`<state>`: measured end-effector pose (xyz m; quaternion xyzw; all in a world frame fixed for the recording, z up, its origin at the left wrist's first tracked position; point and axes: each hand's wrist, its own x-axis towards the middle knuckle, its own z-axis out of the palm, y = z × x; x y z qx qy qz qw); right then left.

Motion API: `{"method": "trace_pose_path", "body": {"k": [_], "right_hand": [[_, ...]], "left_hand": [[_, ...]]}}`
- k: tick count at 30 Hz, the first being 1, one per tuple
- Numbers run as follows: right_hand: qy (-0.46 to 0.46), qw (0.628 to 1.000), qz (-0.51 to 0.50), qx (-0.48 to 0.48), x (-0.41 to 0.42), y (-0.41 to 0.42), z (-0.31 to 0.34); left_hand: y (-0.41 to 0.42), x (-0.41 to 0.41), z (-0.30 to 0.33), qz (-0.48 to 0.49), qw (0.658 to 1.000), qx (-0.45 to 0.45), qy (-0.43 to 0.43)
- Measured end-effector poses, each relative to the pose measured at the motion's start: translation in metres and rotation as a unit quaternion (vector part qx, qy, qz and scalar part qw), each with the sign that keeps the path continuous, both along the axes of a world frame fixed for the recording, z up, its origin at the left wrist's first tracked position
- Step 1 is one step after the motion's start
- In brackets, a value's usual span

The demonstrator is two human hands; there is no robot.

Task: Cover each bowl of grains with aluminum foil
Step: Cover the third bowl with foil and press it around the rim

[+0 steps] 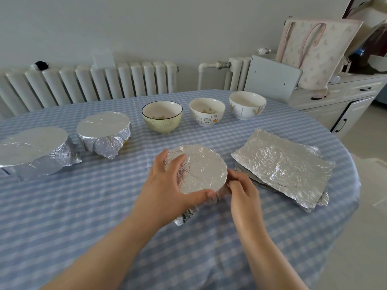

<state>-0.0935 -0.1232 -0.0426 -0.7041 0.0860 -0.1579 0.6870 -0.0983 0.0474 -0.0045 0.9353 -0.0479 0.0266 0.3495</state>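
A bowl wrapped in crinkled foil (202, 167) stands in the middle of the table. My left hand (167, 185) grips its near left side, fingers over the top and thumb along the front edge. My right hand (243, 189) presses the foil against its right wall with curled fingers. Two foil-covered bowls (31, 146) (103, 126) sit at the left. Three uncovered bowls stand in a row behind: a yellow one (162, 122), a white cartoon one (207, 117) and a white one (247, 109). Loose foil sheets (282, 166) lie stacked at the right.
The round table carries a blue checked cloth (104, 216). White radiators (90, 82) run along the wall behind. A white cabinet (339, 101) with a patterned bag (318, 51) stands at the right, close to the table's edge.
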Motion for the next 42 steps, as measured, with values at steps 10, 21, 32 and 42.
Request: {"method": "trace_pose_path", "body": {"k": [10,21,32,42], "right_hand": [[0.016,0.992,0.041,-0.12,0.009,0.004,-0.006],[-0.042,0.995,0.023,-0.085,-0.011,0.006,-0.005],[-0.015,0.998,-0.048,-0.031,-0.007,0.013,-0.008],[0.02,0.995,-0.099,-0.01,0.0,0.015,-0.006]], "left_hand": [[-0.006,-0.008,0.007,0.002,0.998,0.067,0.019],[0.01,0.005,0.0,-0.037,0.996,0.086,0.005],[0.009,0.006,-0.005,-0.034,0.998,0.033,-0.027],[0.009,0.005,-0.005,-0.037,0.999,0.028,-0.029]]}}
